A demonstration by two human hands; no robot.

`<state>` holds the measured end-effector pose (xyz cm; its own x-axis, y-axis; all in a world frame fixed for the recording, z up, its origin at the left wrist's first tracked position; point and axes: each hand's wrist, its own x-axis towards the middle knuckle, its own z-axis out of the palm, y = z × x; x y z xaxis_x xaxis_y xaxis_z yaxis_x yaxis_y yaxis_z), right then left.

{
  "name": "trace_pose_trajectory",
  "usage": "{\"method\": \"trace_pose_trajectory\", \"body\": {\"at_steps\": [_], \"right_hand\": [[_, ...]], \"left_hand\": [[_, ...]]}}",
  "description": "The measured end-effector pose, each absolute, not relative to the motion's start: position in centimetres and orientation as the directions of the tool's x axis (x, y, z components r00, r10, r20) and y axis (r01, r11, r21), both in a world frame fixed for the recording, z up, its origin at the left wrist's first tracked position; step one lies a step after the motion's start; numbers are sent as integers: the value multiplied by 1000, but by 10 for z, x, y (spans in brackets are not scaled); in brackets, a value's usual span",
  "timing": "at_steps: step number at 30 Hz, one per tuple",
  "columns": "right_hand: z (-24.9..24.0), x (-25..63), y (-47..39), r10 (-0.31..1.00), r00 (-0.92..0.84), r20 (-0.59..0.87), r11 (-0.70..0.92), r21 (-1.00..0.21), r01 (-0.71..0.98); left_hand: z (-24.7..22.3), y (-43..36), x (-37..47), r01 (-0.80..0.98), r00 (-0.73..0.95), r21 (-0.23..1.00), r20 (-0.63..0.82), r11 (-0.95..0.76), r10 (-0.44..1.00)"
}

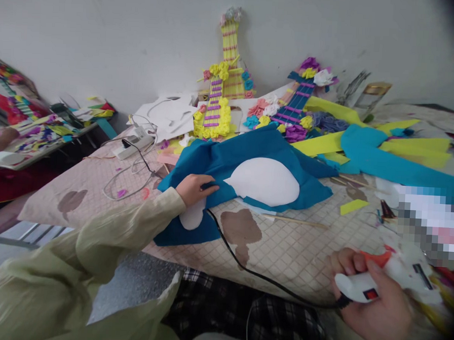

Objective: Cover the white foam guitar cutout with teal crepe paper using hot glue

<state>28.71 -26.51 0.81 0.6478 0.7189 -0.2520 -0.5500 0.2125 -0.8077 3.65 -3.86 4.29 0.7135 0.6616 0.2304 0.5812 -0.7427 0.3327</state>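
Note:
My left hand (195,188) rests on a sheet of blue crepe paper (216,151), its fingers stretched out and a gap beside the thumb. On the sheet lies a white card cutout (266,182), wide and rounded at the right and narrowing to a point towards my fingers. Part of the blue paper covers its narrow stretch. A rounded white end (192,218) shows below my left hand. At the lower right my right hand (389,310) is closed around a white hot glue gun (358,288) with an orange trigger, held away from the paper.
A black cord (259,277) runs from the glue gun across the table (294,254) to a power strip (135,141). Paper-flower instrument models (217,106) lean against the wall. Blue and yellow paper (399,153) lies at the right. Another person's hand (2,140) is at the far left.

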Motion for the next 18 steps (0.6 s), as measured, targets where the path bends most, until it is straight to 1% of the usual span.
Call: {"method": "trace_pose_trajectory", "body": {"at_steps": [1, 2, 4, 5, 6, 7, 10, 11, 12, 13, 14, 15, 16, 17, 18], "right_hand": [[9, 287, -265, 716, 631, -299, 205, -774, -599], [10, 287, -266, 710, 619, -336, 198, -747, -634], [10, 287, -265, 699, 616, -363, 195, -731, -653], [10, 287, -265, 699, 616, -363, 197, -730, -654], [9, 287, -265, 704, 613, -358, 196, -732, -653], [8, 287, -264, 711, 612, -347, 199, -735, -648], [4, 290, -266, 747, 592, -304, 194, -752, -631], [2, 291, -267, 757, 586, -288, 190, -762, -619], [1, 292, -269, 762, 588, -272, 188, -776, -602], [-1, 293, -271, 758, 599, -257, 191, -791, -581], [-2, 292, -274, 748, 615, -249, 193, -805, -560], [-2, 291, -276, 732, 637, -244, 197, -818, -540], [-2, 288, -277, 718, 654, -239, 203, -827, -525], [-2, 285, -278, 721, 653, -231, 205, -829, -520], [0, 281, -278, 738, 641, -214, 213, -826, -521]], "left_hand": [[48, -46, 36, 532, 754, 377, 197, -758, 627], [52, -52, 36, 458, 808, 450, 148, -766, 570], [60, -61, 35, 304, 903, 621, 53, -722, 426], [63, -62, 34, 261, 925, 670, 34, -695, 379], [66, -60, 33, 251, 927, 675, 38, -693, 373], [67, -58, 31, 272, 915, 642, 60, -717, 400], [73, -52, 23, 396, 841, 481, 153, -782, 519], [76, -55, 19, 433, 815, 464, 165, -773, 556], [79, -62, 15, 468, 786, 476, 161, -745, 597], [81, -74, 10, 497, 754, 520, 139, -695, 643], [82, -89, 6, 530, 714, 581, 87, -618, 695], [81, -107, 1, 555, 663, 662, 13, -504, 748], [78, -127, -3, 539, 636, 769, -105, -343, 765], [71, -148, -7, 479, 621, 867, -227, -135, 750], [62, -167, -10, 409, 608, 908, -344, 88, 715]]}}
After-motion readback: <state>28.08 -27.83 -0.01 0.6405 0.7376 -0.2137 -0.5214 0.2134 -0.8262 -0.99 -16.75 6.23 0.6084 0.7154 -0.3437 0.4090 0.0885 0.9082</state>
